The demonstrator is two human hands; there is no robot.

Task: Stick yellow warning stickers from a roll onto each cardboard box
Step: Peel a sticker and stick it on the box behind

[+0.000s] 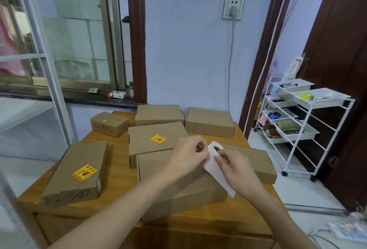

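A: Status on the hands?

B: Both were over the big box (178, 187), the one at the table's (119, 159) near edge. Left hand (186, 154) pinched the top of the sticker strip (215, 166), fingertips closed on it. Right hand (236, 166) gripped the same strip from the other side, thumb and fingers clamped on the white backing.

A: Where was the strip?

B: Held above the big box's right part, loose end hanging down toward its right front corner. A thin orange edge showed on the strip's left side, under the left hand. Couldn't tell whether a sticker was peeled.

A: Other boxes?

B: Left of the big box: a box (77, 171) with a yellow sticker (84, 172) on top. Directly behind the big box: another stickered box (155, 141), sticker (158, 139) near its centre. Behind that, two plain boxes (158, 114) (208, 121) by the wall, and a small one (109, 123) to the far left. One more (256, 161) was right of the big box, partly hidden by the hands.
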